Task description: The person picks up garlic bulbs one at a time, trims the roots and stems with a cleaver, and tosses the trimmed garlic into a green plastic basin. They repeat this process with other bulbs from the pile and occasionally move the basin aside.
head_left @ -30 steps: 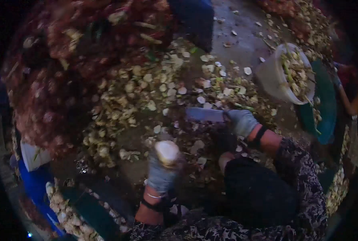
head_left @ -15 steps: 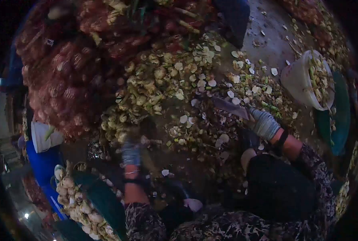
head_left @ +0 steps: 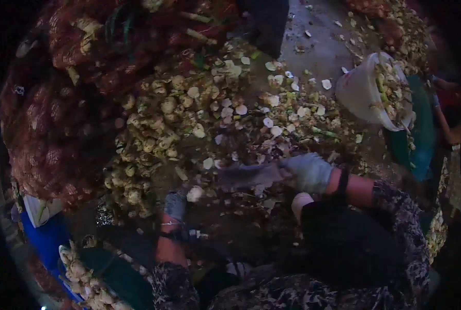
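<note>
Looks like a mid-job snapshot to me, nowhere near wrapped up. The right hand (head_left: 310, 173) is gloved and closed around the handle of a broad-bladed knife (head_left: 254, 176), blade pointing across toward the other side. The left hand (head_left: 174, 205), also gloved, is low over the ground with 1 pale bulb (head_left: 194, 194) right by its fingers, but it's too dark and blurry to tell if it's gripping that bulb or just next to it, or how wide the fingers are. As for what's done: lots of flat white slices (head_left: 241, 110) are scattered over the ground past the knife, so I'd guess a fair number of bulbs have been cut already. There's also a bunch of whitish bulbs (head_left: 88, 281) by the green fabric (head_left: 114, 274) at the lower left, which might be finished stuff, though I can't be sure. What's left: a big loose heap of garlic (head_left: 168, 106) lies ahead of the left hand, and the red mesh sack (head_left: 42, 139) beside it looks stuffed full, so if that's waiting its turn there's plenty to go. The white bucket (head_left: 352, 93) over on the right is tilted and packed with stalky bits, maybe trimmings, hard to say.
</note>
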The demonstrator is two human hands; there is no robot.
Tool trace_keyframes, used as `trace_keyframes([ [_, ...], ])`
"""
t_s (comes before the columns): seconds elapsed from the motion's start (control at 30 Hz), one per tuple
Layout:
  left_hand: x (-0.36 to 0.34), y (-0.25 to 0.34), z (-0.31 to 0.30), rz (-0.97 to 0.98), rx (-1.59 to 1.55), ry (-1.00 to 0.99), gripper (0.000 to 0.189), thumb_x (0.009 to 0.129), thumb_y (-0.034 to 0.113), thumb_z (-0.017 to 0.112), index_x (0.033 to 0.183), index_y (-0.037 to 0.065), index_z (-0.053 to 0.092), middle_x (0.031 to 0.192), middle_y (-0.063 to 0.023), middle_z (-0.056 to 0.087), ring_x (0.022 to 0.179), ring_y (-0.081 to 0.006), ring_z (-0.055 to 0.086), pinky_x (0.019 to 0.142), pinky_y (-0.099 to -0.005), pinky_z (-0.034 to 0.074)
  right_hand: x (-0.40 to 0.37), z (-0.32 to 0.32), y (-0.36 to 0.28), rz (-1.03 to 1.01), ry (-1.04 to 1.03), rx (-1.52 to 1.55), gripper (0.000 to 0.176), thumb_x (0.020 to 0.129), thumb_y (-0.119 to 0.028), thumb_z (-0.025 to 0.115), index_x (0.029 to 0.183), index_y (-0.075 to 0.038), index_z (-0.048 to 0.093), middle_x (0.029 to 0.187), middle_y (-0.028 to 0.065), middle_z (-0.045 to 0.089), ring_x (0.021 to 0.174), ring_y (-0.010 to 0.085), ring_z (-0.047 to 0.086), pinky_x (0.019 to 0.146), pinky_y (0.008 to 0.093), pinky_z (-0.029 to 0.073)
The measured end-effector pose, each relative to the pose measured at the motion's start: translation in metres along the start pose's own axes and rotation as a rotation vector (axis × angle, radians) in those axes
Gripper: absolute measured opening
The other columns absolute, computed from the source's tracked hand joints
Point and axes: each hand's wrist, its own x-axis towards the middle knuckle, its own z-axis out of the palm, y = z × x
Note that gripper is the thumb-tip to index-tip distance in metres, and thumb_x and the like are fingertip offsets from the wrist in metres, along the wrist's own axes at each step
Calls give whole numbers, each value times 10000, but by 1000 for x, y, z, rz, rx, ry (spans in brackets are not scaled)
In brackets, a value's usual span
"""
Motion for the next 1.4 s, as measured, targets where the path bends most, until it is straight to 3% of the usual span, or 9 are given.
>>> trace_keyframes([
  [0.2,-25,122,106,337,380,-313,547,853,281,720,1332,90,537,1182,-169,627,1098,-303,600,918,-371,488,16,-9,-30,-224,-69,-32,285,813,-234,646,1075,-130,605,879,157,658,829,376,644,713,450,514],
  [0.47,-54,126,130,281,288,-196,577,862,254,716,1347,28,500,1176,-112,636,1056,-214,607,937,-341,481,-3,0,2,153,277,365,482,794,-393,757,1157,-110,615,914,154,685,870,337,671,772,438,519],
  [0.67,-59,187,158,424,-299,-317,764,848,239,729,1459,35,319,1268,-124,592,1152,-241,580,998,-339,452,26,-8,16,-708,559,75,406,875,-377,693,1116,-57,631,849,127,660,774,318,637,706,372,528],
  [0.73,-63,194,167,439,-209,-200,702,839,190,735,1421,39,371,1285,-122,573,1148,-238,581,993,-355,465,11,-27,8,303,-70,1025,310,913,-316,649,1092,-64,648,831,107,645,754,249,632,650,350,520],
  [0.87,-33,180,172,416,218,-156,655,833,125,741,1388,32,407,1320,-116,545,1161,-228,575,973,-353,488,13,6,21,206,-221,1152,274,924,-308,632,1090,-92,656,779,63,617,739,158,620,617,336,509],
  [0.93,-27,172,180,420,30,-160,650,827,131,746,1380,32,419,1309,-118,554,1157,-226,579,970,-349,489,5,-2,5,-253,187,728,266,905,-315,649,1058,-97,653,723,26,610,680,160,611,619,347,504],
  [0.97,-25,167,183,418,-156,-157,646,821,138,750,1372,32,431,1299,-119,562,1153,-225,582,967,-345,491,1,-17,2,138,-96,821,266,880,-263,653,1077,-85,638,744,72,625,711,257,637,649,384,507],
  [1.1,-20,153,175,316,-249,-125,634,801,131,767,1349,35,462,1287,-122,577,1161,-217,581,986,-340,475,-4,3,47,91,302,308,357,849,-262,644,1171,-117,597,911,194,672,821,363,659,714,445,526],
  [1.4,-25,143,166,383,-237,-293,509,950,298,543,1377,37,453,1332,-122,543,1194,-230,541,1012,-379,455,-46,-39,-14,-228,130,-43,216,717,-122,647,921,-128,575,775,107,626,765,332,653,651,434,517],
])
